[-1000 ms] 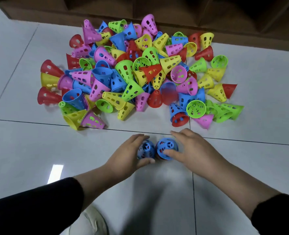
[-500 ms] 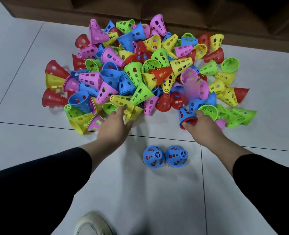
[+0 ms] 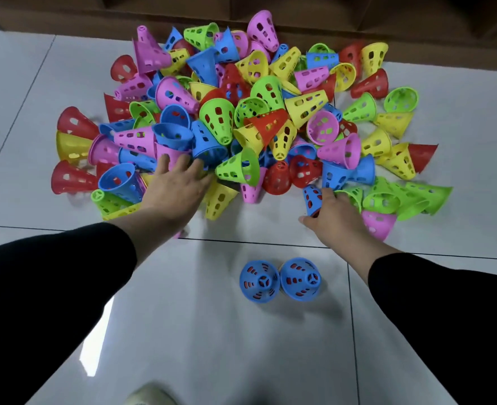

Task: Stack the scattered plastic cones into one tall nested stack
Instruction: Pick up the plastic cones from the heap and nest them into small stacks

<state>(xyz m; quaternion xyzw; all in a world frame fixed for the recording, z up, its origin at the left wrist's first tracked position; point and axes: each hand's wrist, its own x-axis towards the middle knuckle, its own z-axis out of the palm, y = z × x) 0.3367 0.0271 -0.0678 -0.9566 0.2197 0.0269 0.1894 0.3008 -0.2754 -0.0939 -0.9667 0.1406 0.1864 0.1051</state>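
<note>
The cones [image 3: 241,112] lie in a loose heap of pink, blue, green, yellow and red on the far part of the floor [image 3: 212,346], most tipped on their sides, some nested in pairs. Nearer the person, well apart from the heap, two blue cones [image 3: 260,282] [image 3: 300,279] stand upright, narrow ends up, touching each other, with red showing through their holes. The right hand [image 3: 333,220] is at the heap's near right edge, its fingers [image 3: 326,197] curled round a small blue cone [image 3: 313,200] with red inside, thumb low on the near side. The left hand [image 3: 173,191] reaches into the heap's near left part, fingers [image 3: 180,165] spread and straight, tips touching a pink cone [image 3: 168,156] and a blue one [image 3: 209,150]. Both arms wear black sleeves [image 3: 51,273]. A pale shoe [image 3: 151,396] shows at the bottom edge. Brown furniture [image 3: 300,13] stands behind the heap.
</note>
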